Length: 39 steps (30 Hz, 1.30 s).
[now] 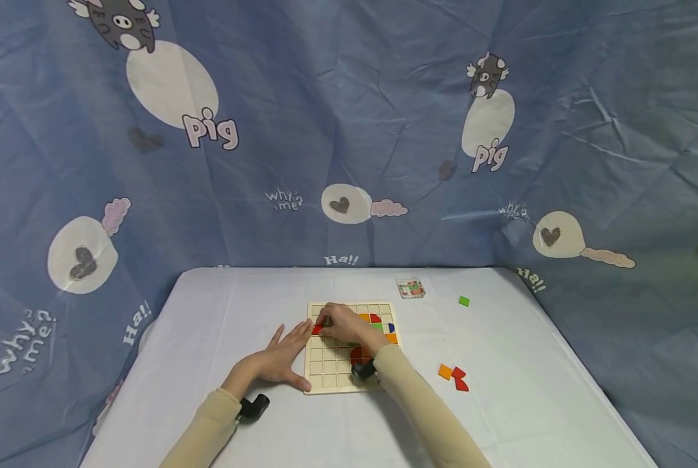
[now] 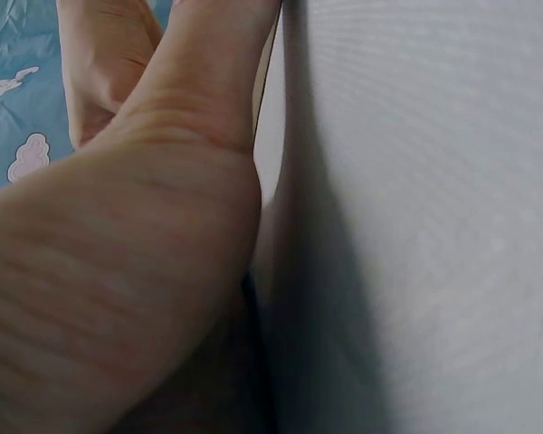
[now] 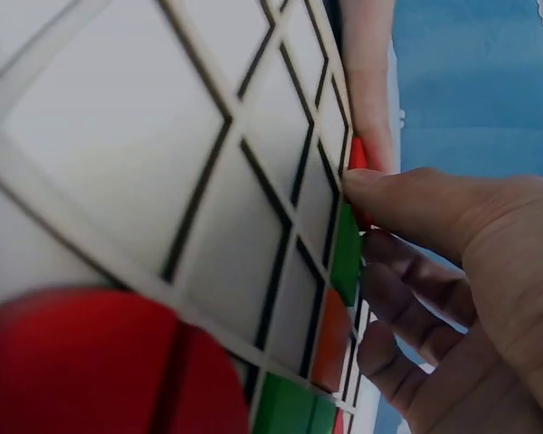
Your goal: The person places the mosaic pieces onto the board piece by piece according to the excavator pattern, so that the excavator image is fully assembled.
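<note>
A pale wooden grid board (image 1: 323, 367) lies on the white table. At its left edge my left hand (image 1: 279, 359) rests with fingers spread, thumb near the lower corner and fingertips by the upper left side. Over the board's upper left part is my right hand (image 1: 349, 324); its thumb and finger pinch a flat red piece (image 3: 357, 154) at the grid. Beside that piece sit a green piece (image 3: 347, 253) and an orange piece (image 3: 330, 339). Rounded red pieces (image 1: 357, 354) lie lower on the board, partly hidden by the right wrist. The left wrist view shows mostly palm and thumb.
Right of the board are an orange square (image 1: 445, 372) and two red pieces (image 1: 461, 384). Farther back lie a green square (image 1: 464, 301) and a picture card (image 1: 410, 288). A blue patterned cloth (image 1: 349, 130) hangs behind the table.
</note>
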Tool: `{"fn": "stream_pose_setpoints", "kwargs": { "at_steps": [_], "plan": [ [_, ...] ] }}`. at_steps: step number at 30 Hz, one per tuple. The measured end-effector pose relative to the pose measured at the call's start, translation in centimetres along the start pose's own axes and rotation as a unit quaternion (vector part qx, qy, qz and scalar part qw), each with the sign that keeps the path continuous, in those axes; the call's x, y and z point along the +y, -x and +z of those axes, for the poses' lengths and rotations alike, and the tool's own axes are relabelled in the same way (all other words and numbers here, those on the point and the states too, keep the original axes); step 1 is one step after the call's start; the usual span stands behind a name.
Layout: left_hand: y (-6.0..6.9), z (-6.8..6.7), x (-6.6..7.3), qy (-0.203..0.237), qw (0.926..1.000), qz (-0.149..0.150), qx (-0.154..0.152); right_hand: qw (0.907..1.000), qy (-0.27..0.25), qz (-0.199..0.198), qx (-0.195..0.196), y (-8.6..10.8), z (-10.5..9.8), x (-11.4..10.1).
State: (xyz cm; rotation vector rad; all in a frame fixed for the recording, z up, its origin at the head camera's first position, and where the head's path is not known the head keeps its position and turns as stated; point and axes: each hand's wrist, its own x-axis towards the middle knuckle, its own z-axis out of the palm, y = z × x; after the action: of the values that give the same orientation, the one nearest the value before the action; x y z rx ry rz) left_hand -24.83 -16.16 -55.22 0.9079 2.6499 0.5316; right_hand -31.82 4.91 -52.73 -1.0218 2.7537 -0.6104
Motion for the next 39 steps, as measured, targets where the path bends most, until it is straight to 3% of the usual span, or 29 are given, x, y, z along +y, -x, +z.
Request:
{"fn": "stream_pose_setpoints", "kwargs": {
  "at_steps": [6,12,25,32,39],
  "plan": [
    [0.0,-0.1,0.1,-0.001,1.0,0.008,0.001,0.9996,-0.011,0.012,-0.022,0.0,-0.5,-0.3],
    [0.1,-0.1,0.1,-0.002,1.0,0.007,0.003,0.9996,0.016,-0.003,-0.021,0.0,-0.4,-0.4],
    [0.0,0.0,0.3,0.001,1.0,0.009,0.003,0.9998,0.008,-0.001,-0.019,0.2,-0.3,-0.1],
    [0.0,-0.1,0.4,0.0,1.0,-0.003,-0.002,0.9966,-0.08,0.017,-0.003,1.2,-1.4,0.8],
    [0.0,0.0,0.3,-0.009,0.9997,-0.021,-0.004,0.9875,-0.152,0.032,0.023,4.5,-4.2,4.3]
  ]
}}
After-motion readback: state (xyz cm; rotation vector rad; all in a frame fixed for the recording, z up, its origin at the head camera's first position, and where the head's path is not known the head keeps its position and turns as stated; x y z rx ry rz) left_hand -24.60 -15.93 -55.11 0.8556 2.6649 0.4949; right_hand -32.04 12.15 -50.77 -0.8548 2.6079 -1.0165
